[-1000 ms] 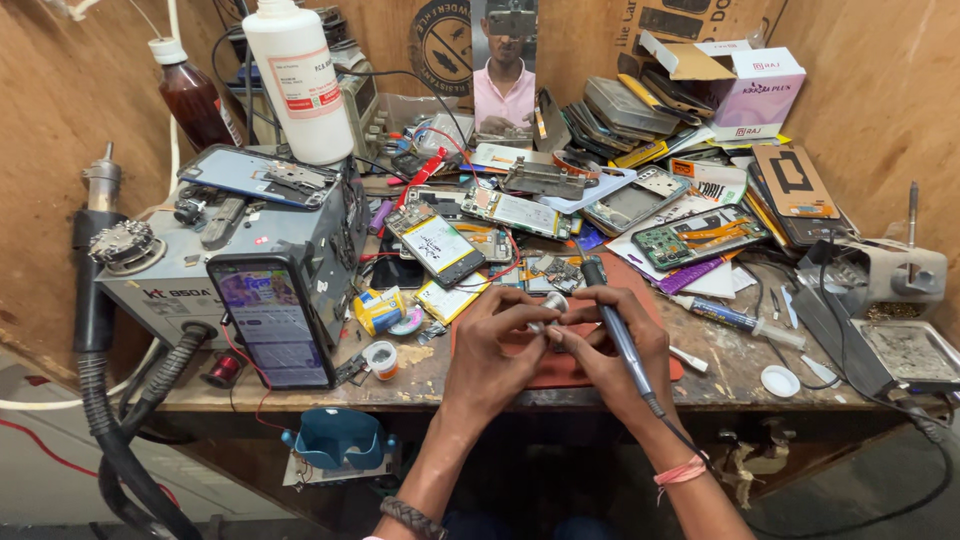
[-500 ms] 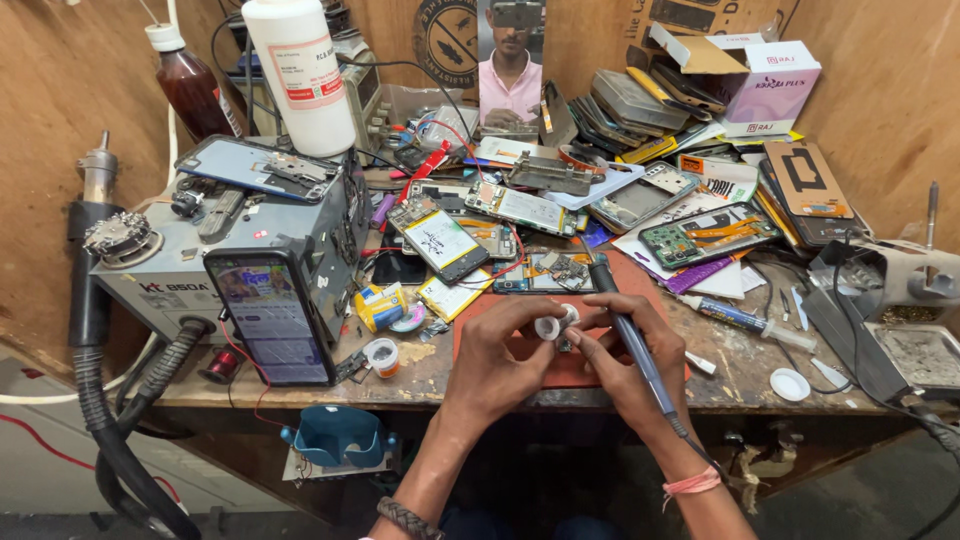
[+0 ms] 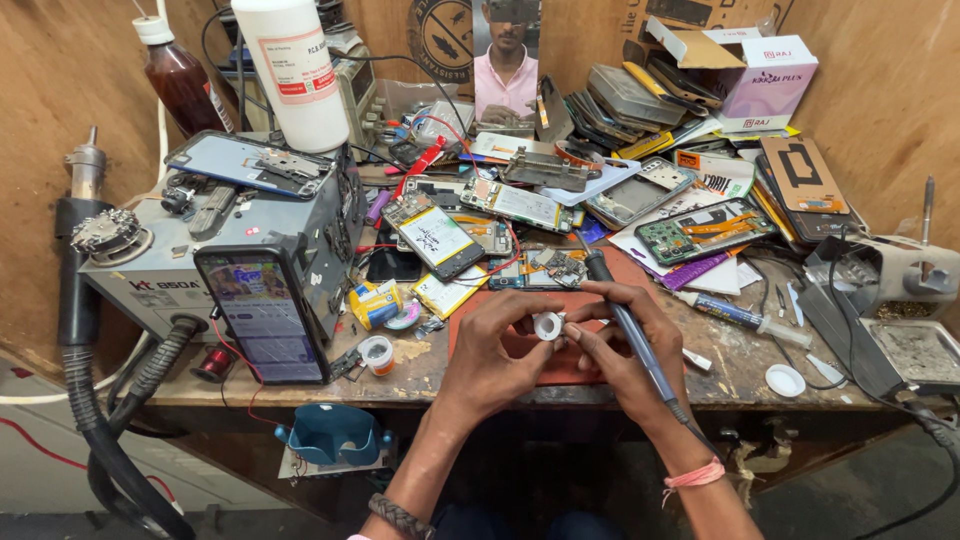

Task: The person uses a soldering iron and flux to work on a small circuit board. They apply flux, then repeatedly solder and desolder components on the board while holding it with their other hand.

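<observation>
My left hand (image 3: pixel 490 355) and my right hand (image 3: pixel 625 345) meet over an orange work mat (image 3: pixel 520 345) at the bench's front edge. Between the fingertips of both hands sits a small white ring-shaped roll (image 3: pixel 547 325). A dark soldering iron (image 3: pixel 625 325) lies across my right hand, its tip pointing up toward the circuit boards and its cord trailing past my wrist. A pink band circles my right wrist, a braided one my left.
A grey rework station (image 3: pixel 210 250) with a lit phone (image 3: pixel 262 315) leaning on it stands at left, with a hose (image 3: pixel 110 430). A white bottle (image 3: pixel 292 70), brown bottle (image 3: pixel 182 85), opened phones (image 3: pixel 440 240), circuit boards (image 3: pixel 700 230), a syringe (image 3: pixel 740 317) and a soldering stand (image 3: pixel 880 290) crowd the bench.
The hands have stayed together over the mat, turning the small white roll slightly; the view has shifted a little.
</observation>
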